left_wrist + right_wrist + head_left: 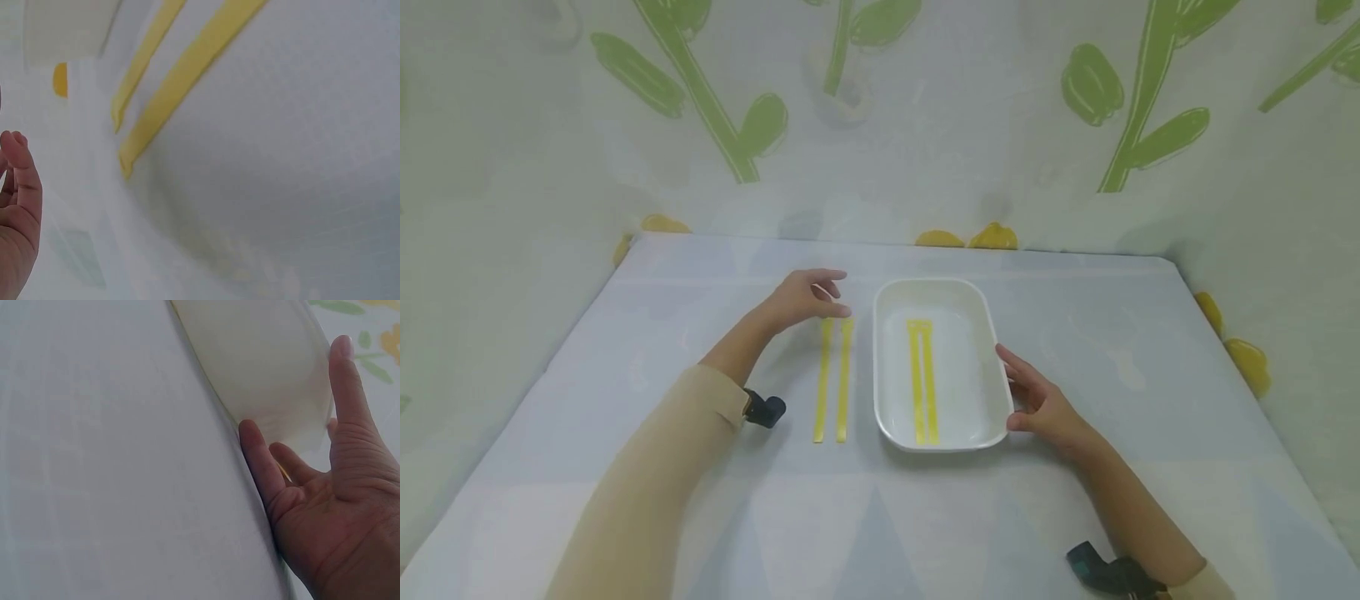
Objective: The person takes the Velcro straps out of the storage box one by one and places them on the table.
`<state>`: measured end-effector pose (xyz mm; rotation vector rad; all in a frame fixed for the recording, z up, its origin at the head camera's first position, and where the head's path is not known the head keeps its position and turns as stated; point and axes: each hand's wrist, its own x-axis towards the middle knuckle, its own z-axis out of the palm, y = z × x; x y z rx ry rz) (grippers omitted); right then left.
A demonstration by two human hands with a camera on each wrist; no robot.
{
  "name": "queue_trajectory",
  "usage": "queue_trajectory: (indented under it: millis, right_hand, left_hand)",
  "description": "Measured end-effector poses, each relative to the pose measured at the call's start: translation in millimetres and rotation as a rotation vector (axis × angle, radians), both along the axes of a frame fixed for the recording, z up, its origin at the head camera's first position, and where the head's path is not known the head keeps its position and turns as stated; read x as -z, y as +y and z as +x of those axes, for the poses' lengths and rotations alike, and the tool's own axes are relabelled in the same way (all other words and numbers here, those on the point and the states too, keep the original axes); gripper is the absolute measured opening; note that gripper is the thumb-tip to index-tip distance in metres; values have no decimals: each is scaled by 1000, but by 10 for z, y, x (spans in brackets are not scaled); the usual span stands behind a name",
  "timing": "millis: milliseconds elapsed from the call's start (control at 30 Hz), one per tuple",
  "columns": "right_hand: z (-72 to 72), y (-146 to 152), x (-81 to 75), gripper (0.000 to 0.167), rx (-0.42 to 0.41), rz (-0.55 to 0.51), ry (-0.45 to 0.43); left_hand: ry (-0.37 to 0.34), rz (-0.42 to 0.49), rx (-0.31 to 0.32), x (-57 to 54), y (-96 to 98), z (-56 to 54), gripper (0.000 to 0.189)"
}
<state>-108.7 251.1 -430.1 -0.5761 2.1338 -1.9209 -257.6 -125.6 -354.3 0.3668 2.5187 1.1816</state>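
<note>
In the head view, two flat yellow strips (pixel 822 383) lie side by side on the table, and the left hand (pixel 808 297) hovers at their far ends. Its thumb and fingers are apart, with nothing between them. At the left wrist view's edge, part of the left hand (pixel 19 212) shows beside the strips' bent ends (pixel 128 159). A white tray (pixel 970 367) stands right of the strips, with two more yellow strips (pixel 923 383) lying close together inside. The right hand (pixel 1041 404) rests against the tray's right side, its fingers loosely extended along the outer wall (pixel 269 375).
A pale cloth with grey-blue shapes covers the table (pixel 760 517). Behind and at both sides rise pale curtains (pixel 940 150) printed with green leaves and yellow flowers. Small dark cameras (pixel 764 410) sit on both wrists.
</note>
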Motion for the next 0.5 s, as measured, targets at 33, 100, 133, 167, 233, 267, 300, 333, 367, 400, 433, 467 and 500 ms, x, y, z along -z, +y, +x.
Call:
queue_trajectory:
  millis: [33, 100, 133, 167, 233, 267, 300, 333, 367, 400, 433, 467, 500]
  right_hand:
    - [1, 3, -1, 91, 1, 2, -2]
    - [4, 10, -1, 91, -2, -1, -3]
    - [5, 14, -1, 91, -4, -5, -4]
    - [6, 19, 1, 91, -6, -11, -5]
    - [8, 27, 5, 91, -10, -26, -8]
    - [7, 29, 6, 92, -13, -29, -8]
    - [5, 31, 9, 91, -14, -26, -9]
    - [1, 32, 14, 91, -14, -21, -9]
    - [-2, 31, 17, 90, -13, -14, -8]
    - [-5, 30, 19, 90, -14, -8, -6]
    - [-9, 30, 24, 90, -15, -4, -3]
    - [-11, 32, 28, 89, -14, 5, 2]
    - [-11, 34, 31, 89, -13, 5, 2]
  left_hand:
    - [-3, 10, -1, -33, 21, -15, 71]
    - [-11, 41, 1, -89, 67, -40, 71]
    - [-15, 57, 5, -113, 90, -53, 71]
    - [-21, 73, 11, -133, 116, -64, 71]
    - [-42, 110, 17, -169, 176, -88, 70]
    - [-52, 129, 23, -187, 205, -96, 69]
    - [-60, 140, 28, -203, 236, -104, 68]
    - [-65, 148, 34, -224, 269, -108, 67]
    - [-70, 157, 39, -246, 301, -111, 65]
    - [-71, 160, 42, -268, 339, -114, 64]
    - [-70, 162, 48, -289, 380, -115, 63]
    - [-70, 162, 56, -307, 424, -119, 62]
    - [-67, 152, 63, -326, 472, -122, 61]
